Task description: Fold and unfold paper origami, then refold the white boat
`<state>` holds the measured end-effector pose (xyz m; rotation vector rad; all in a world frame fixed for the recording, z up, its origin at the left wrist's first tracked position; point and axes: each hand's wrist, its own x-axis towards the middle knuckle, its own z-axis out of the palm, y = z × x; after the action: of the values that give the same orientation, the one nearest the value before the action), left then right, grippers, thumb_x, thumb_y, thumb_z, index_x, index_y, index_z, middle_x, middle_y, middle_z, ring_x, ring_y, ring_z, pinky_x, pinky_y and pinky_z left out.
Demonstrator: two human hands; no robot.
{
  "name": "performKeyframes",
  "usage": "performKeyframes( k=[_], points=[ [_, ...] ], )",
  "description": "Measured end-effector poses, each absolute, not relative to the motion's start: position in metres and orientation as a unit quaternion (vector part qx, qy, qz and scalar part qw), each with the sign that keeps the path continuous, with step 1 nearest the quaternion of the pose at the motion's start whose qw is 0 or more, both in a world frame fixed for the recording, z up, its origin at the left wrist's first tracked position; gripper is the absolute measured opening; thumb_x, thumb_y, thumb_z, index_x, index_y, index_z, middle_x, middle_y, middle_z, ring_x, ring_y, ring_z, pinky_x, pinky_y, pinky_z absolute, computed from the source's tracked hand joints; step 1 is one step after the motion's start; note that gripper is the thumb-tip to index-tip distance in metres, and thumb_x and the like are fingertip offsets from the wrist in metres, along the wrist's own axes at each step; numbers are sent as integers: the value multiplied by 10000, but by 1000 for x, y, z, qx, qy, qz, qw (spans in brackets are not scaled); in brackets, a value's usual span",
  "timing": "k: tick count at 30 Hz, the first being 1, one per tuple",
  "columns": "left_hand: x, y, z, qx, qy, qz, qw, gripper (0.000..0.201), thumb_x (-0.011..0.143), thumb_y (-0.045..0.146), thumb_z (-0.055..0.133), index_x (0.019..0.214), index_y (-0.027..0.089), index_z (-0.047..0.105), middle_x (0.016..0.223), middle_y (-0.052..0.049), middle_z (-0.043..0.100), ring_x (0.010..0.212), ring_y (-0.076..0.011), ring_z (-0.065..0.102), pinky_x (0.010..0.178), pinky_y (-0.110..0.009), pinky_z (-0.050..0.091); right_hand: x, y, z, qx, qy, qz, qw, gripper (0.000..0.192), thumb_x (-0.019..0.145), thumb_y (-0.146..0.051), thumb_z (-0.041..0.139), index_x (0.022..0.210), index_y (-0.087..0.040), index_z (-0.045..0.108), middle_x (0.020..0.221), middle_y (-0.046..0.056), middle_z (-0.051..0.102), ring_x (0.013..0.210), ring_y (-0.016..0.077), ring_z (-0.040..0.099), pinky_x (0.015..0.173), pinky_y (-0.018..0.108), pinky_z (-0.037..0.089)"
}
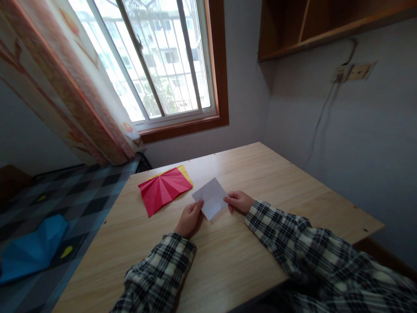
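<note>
A small white sheet of paper (pixel 211 198) is held between my two hands, a little above the wooden table (pixel 234 256). My left hand (pixel 190 217) pinches its lower left edge, thumb on top. At the right corner, my right hand (pixel 239 201) grips the sheet between thumb and fingers. The paper looks flat, turned like a diamond. To the left of it lies a red sheet of paper (pixel 164 190) with fan-like creases. Part of a yellow sheet (pixel 185 174) shows from beneath the red one.
A blue creased sheet of paper (pixel 35 248) rests on a dark checked cloth (pixel 107 182) at the left. Behind the table are a window (pixel 163 56) and a patterned curtain (pixel 74 82). A wooden shelf (pixel 325 39) and a wall socket (pixel 343 71) are at the right.
</note>
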<state>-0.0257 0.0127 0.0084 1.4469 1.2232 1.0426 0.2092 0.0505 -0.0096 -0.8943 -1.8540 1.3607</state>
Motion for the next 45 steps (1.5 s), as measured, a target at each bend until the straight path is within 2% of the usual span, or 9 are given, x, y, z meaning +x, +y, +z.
performKeyframes(
  k=[7,13,27,34,39,45],
  points=[
    [-27,13,10,622,496,396,458,520,839,621,502,632,157,610,618,-44,626,628,-182,570,649,-294,450,210,51,-8,-352,-714,500,340,572,821,-710,478,654,-172,576,524,-1,583,538,130,510,603,250,404],
    [-25,10,16,651,517,367,417,517,821,632,511,573,181,565,563,-27,593,557,-157,524,584,-267,411,210,55,-11,-358,-703,497,360,569,835,-690,479,616,-172,565,523,1,576,542,126,501,597,248,387],
    [-21,5,27,673,497,353,420,488,839,594,506,600,179,600,610,-41,624,611,-171,545,638,-273,433,210,57,-11,-363,-681,516,371,570,811,-711,492,655,-170,576,534,-6,568,549,129,504,609,256,391],
    [-23,7,24,688,492,339,412,468,826,582,542,606,174,609,602,-36,614,607,-170,534,606,-262,418,210,55,-9,-365,-683,513,370,574,809,-707,492,587,-180,540,537,4,559,567,135,502,617,262,388],
    [-23,8,21,671,507,346,415,471,842,586,517,620,176,580,578,-17,581,557,-148,501,557,-250,394,210,54,-6,-366,-679,517,371,559,800,-711,496,620,-183,542,534,-2,562,565,138,513,614,263,392],
    [-21,5,26,690,490,328,421,423,833,550,535,659,174,621,647,-38,636,644,-180,564,631,-267,429,210,60,-14,-369,-667,524,379,575,790,-729,495,692,-169,580,522,-13,564,525,127,502,587,257,385]
  ],
)
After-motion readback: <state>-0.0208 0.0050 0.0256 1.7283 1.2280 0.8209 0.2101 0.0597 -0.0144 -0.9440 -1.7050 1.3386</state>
